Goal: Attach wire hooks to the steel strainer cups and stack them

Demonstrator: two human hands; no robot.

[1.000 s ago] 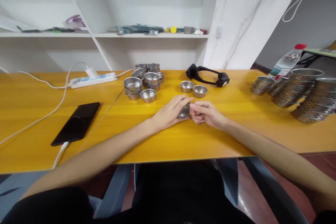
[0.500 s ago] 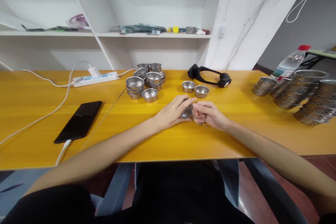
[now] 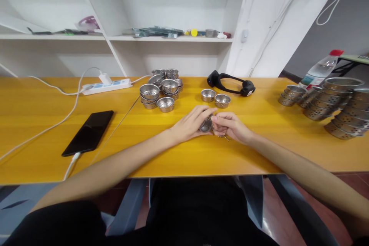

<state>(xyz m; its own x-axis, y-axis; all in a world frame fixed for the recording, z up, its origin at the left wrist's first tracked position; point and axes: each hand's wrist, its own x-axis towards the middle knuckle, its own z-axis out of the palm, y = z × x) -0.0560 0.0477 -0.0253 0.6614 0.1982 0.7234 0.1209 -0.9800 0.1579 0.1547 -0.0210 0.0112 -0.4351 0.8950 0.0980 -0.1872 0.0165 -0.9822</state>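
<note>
My left hand (image 3: 193, 123) is closed around a small perforated metal cup (image 3: 205, 124), tilted on its side just above the table or touching it; I cannot tell which. Against the cup's right side, my right hand (image 3: 227, 126) is closed with thumb and index finger pinched together. A thin metal wire piece (image 3: 226, 138) pokes out below those fingers; most of it is hidden. Just beyond the hands, two similar cups stand upright, the left cup (image 3: 208, 95) and the right cup (image 3: 222, 101).
Several more cups (image 3: 165, 104) are piled at back left. Tall cup stacks (image 3: 318, 105) and a water bottle (image 3: 323, 70) stand at right. A black headset (image 3: 230, 83) lies at the back. A phone (image 3: 88, 133) and a power strip (image 3: 107, 87) with white cables occupy the left.
The whole view has shifted slightly, so everything appears a little further right. Both hands keep their hold at the cup, with hardly any visible movement.
</note>
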